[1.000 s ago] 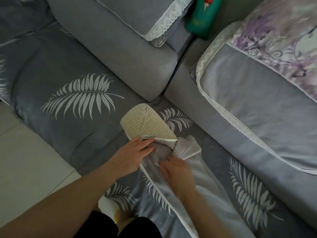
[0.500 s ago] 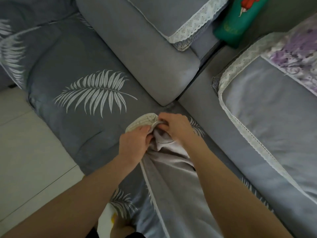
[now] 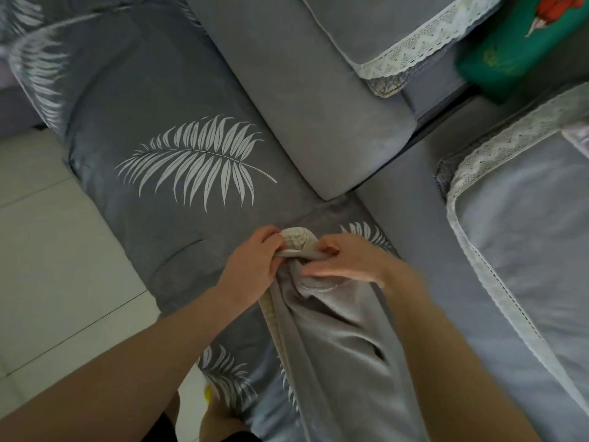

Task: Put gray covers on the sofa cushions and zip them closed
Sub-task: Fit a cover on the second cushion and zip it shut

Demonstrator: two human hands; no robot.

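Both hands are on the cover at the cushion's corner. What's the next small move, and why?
Probably tug the gray cover further over the beige cushion corner: that corner pokes out bare between the left hand and right hand, which both grip the cover's edge.

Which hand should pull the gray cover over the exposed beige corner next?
Probably right. The right hand pinches the plain gray fabric cover's open edge beside the beige waffle-textured cushion corner, so it can draw that edge over. The left hand grips cover and cushion together, steadying them.
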